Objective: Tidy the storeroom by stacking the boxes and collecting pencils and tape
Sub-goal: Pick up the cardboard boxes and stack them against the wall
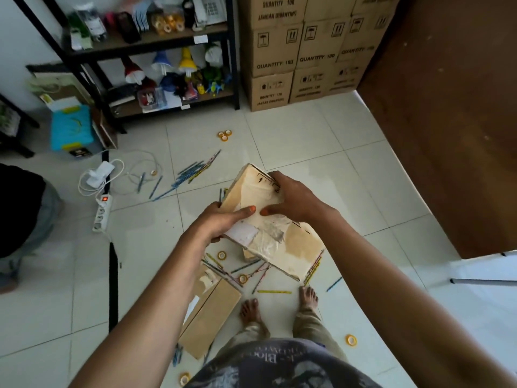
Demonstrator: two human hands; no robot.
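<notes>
You have only the head view, a wide-angle camera looking forward and steeply down past both forearms to your feet on the tiled floor, close on the hands at centre, with the shelf and stacked cartons far off along the top edge

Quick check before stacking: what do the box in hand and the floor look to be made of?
Held box: tan corrugated cardboard, matte, judging by its printed handling marks, with glossy clear tape and a white paper label. Both the left hand and right hand grip it. Floor: pale glazed tile, likely ceramic, with grout lines and soft reflections.
</notes>
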